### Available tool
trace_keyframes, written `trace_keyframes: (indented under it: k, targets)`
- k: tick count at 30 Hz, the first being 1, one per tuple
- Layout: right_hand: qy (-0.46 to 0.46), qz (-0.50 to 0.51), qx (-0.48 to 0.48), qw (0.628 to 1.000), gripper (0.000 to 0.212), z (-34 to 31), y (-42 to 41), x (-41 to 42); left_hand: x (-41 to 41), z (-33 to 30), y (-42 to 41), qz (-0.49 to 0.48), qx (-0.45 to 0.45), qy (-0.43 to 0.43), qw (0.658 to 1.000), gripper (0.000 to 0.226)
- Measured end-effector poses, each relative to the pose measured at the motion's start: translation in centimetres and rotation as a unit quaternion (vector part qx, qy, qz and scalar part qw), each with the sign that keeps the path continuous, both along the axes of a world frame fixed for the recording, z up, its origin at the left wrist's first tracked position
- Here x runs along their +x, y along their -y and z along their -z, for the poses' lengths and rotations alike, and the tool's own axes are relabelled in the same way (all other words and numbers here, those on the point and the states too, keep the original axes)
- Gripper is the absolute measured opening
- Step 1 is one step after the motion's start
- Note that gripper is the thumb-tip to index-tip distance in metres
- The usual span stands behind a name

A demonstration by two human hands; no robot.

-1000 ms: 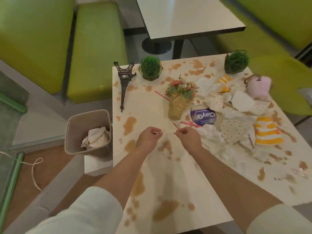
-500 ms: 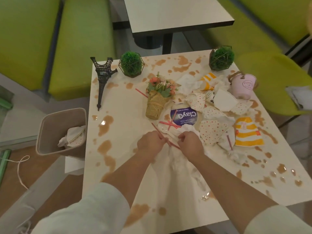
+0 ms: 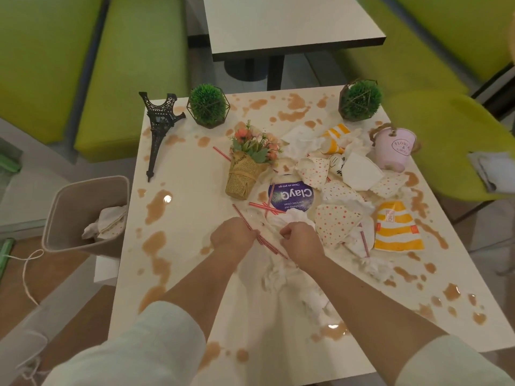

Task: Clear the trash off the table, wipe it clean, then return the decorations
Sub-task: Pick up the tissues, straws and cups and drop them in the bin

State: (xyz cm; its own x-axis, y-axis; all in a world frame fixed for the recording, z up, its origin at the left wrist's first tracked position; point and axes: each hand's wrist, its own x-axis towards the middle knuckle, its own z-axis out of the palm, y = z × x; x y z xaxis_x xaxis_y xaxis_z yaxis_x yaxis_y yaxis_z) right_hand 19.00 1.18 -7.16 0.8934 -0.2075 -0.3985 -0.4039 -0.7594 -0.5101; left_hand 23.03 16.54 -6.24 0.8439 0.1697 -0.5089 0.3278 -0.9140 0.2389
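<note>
The white table [image 3: 192,218] is spotted with brown spills. My left hand [image 3: 232,238] grips a few red-striped straws [image 3: 245,222] at the table's middle. Just to the right, my right hand [image 3: 302,242] pinches crumpled white tissue [image 3: 289,218]. Beyond the hands lie a ClayQ wipes pack [image 3: 291,196], dotted paper cups [image 3: 337,221] and yellow-striped cups [image 3: 397,229]. Decorations stand around: an Eiffel tower model [image 3: 160,126], two green plant balls [image 3: 208,105] [image 3: 359,99], a flower bouquet [image 3: 250,160] and a pink pot [image 3: 394,149].
A beige trash bin [image 3: 69,207] holding crumpled paper stands on the floor left of the table. Green benches [image 3: 131,65] and a second table [image 3: 289,20] are beyond. A green chair [image 3: 457,129] sits at the right.
Both hands moved forward from pinching a thin straw in mid-table to the trash heap. The left now grips several straws; the right has taken hold of tissue.
</note>
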Motion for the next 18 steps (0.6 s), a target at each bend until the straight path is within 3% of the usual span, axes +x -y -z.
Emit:
trace_keyframes:
  k: [8,18]
  targets:
    - [0.004,0.029,0.032,0.999,0.023,-0.4,-0.1,0.0,0.0,-0.2,-0.2,-0.058,-0.056,-0.035,0.996,0.032]
    - [0.022,0.061,0.082,0.995,0.022,-1.1,-1.4,0.0,-1.2,-0.9,-1.4,-0.106,-0.084,-0.004,0.991,0.043]
